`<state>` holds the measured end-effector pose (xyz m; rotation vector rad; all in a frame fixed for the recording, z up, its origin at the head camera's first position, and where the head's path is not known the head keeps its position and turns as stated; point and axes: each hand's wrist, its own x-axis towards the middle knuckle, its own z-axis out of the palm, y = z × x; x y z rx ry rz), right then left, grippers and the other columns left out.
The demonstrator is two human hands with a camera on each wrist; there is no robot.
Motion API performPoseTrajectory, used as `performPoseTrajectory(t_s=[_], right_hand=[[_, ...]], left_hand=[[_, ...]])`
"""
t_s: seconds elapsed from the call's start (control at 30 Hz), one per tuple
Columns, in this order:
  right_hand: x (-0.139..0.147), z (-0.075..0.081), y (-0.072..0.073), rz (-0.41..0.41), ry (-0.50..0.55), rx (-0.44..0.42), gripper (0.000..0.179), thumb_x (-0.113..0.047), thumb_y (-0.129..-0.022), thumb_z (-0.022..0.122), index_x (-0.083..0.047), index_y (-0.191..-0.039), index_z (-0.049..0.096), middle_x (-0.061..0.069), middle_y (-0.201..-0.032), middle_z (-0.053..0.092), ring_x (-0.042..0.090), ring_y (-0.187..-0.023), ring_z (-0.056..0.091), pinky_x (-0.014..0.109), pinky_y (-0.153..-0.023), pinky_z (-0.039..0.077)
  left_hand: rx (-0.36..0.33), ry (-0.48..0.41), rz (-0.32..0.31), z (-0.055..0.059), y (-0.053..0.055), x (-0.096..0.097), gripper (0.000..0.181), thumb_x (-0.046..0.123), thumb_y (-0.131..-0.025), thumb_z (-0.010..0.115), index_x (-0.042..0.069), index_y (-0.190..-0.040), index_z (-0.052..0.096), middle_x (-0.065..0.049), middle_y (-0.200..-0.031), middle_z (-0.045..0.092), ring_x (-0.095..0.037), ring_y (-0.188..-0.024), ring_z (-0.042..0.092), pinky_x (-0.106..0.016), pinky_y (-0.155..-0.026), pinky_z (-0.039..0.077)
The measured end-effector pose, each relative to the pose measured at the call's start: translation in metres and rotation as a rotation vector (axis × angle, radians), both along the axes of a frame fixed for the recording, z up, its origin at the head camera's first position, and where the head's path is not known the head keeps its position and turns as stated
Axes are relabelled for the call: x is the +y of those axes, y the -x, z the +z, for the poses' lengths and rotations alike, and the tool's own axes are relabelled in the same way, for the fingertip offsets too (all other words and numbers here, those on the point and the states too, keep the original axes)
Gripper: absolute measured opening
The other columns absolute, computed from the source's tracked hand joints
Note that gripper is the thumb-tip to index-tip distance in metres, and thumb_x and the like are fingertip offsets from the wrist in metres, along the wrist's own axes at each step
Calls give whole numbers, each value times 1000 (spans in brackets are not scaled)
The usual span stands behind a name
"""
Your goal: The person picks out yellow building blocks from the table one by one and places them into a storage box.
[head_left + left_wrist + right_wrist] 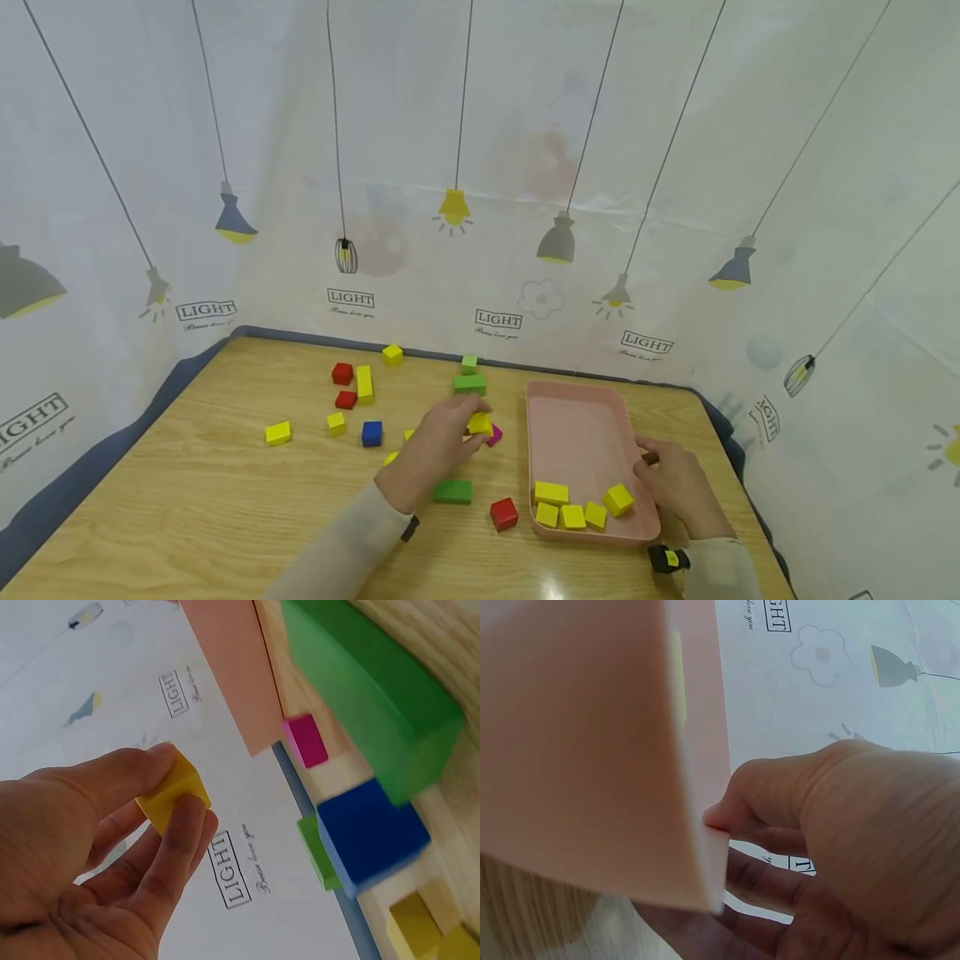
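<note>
My left hand (435, 446) pinches a yellow block (480, 424) between thumb and fingertips, above the table and left of the pink tray (577, 433). The left wrist view shows this yellow block (171, 796) raised in front of the patterned wall. A magenta block (494, 435) lies just behind the held block. At the tray's right side, my right hand (678, 483) grips the rim, thumb on top and fingers underneath, as the right wrist view shows. Several yellow blocks (573, 517) sit inside the tray along its near end.
A red block (504, 514) and a long green block (453, 492) lie left of the tray. Farther left are a blue block (372, 433), two red ones and several yellow ones. Two green blocks (469, 384) stand near the back edge, before a printed wall sheet (420, 333).
</note>
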<state>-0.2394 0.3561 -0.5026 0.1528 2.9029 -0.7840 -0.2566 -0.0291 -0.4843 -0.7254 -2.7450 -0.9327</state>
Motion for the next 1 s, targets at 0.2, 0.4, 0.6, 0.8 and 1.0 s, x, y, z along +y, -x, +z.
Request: performPoseTrajectory(t_s=[0.2, 0.4, 0.6, 0.8, 1.0], right_hand=[[-1, 0, 1, -5, 3, -2, 60, -11, -109, 68, 5, -166, 58, 31, -130, 80, 23, -87, 68, 31, -71, 59], [-2, 1, 0, -6, 11, 5, 60, -11, -108, 66, 5, -166, 58, 31, -130, 80, 22, -84, 67, 30, -68, 56], [-1, 1, 0, -1, 12, 5, 60, -10, -108, 66, 6, -165, 58, 32, -129, 80, 22, -85, 67, 31, -69, 58], [0, 0, 0, 8, 14, 10, 59, -10, -108, 67, 8, -164, 58, 33, -128, 80, 23, -85, 67, 32, -68, 58], [0, 0, 1, 14, 11, 8, 59, -10, -108, 67, 7, -164, 59, 33, -129, 80, 24, -87, 69, 33, -71, 61]], left_hand=[[45, 20, -76, 0, -4, 14, 39, 9, -102, 91, 8, -139, 77, -10, -133, 78, -18, -98, 76, -27, -87, 70], [24, 69, -120, -2, -8, 34, 39, 14, -106, 89, 9, -142, 77, -8, -131, 78, -13, -98, 70, -21, -87, 66], [-46, 101, -161, -7, -13, 62, 42, 16, -109, 85, 11, -149, 74, -5, -142, 77, -15, -120, 74, -23, -103, 67], [17, 170, -210, -10, -16, 90, 41, 18, -107, 88, 11, -146, 77, -4, -138, 78, -10, -110, 74, -16, -100, 65], [16, 191, -243, -14, -17, 114, 37, 16, -107, 87, 12, -143, 79, -4, -134, 80, -7, -106, 72, -13, -98, 63]])
